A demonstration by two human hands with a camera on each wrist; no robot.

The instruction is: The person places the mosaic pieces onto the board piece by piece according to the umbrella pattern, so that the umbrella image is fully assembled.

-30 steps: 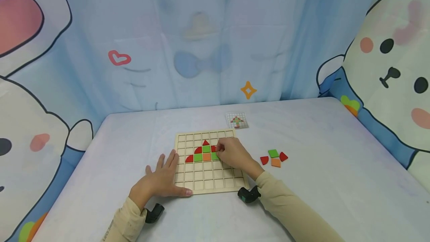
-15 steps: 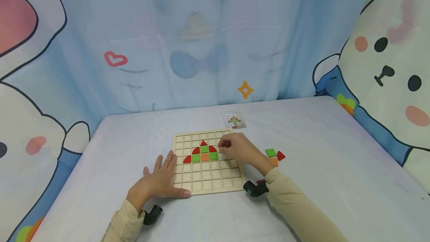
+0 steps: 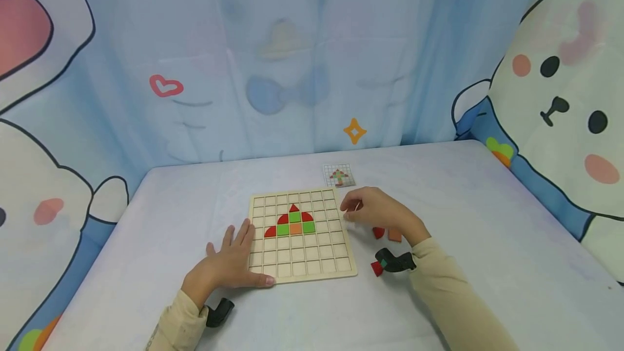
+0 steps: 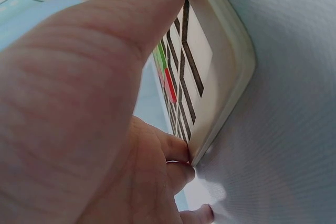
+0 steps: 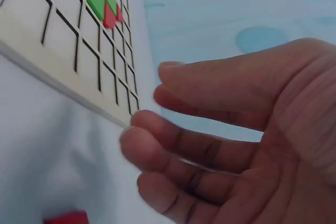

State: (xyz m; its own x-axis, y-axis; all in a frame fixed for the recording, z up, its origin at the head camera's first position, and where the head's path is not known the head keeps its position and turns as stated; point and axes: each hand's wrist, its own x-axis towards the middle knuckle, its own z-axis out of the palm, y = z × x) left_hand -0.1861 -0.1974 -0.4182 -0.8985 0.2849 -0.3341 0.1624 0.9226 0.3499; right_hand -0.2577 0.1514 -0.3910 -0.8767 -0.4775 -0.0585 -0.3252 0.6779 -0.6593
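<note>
A wooden grid board (image 3: 302,259) lies on the table. On it sit a red triangle (image 3: 294,208), several red quarter-round pieces (image 3: 270,232), green squares (image 3: 309,227) and an orange square (image 3: 295,228). My left hand (image 3: 226,261) rests along the board's left side, fingers spread and thumb at the near corner. Just off the board's right edge hovers my right hand (image 3: 375,211). Its fingers are loosely bent, with a gap to the thumb, and the right wrist view shows nothing between them. Beneath that hand lie a red piece (image 3: 378,232) and an orange square (image 3: 395,235).
A small pattern card (image 3: 338,175) lies behind the board, printed with a coloured figure on a grid. Another red piece (image 3: 376,268) shows beside the right wrist camera (image 3: 394,260). A blue printed curtain (image 3: 287,140) hangs behind the table.
My right hand has left the red quarter-round piece on the board and moved right, past the board's edge. It now covers the loose green square. My left hand stays on the board.
</note>
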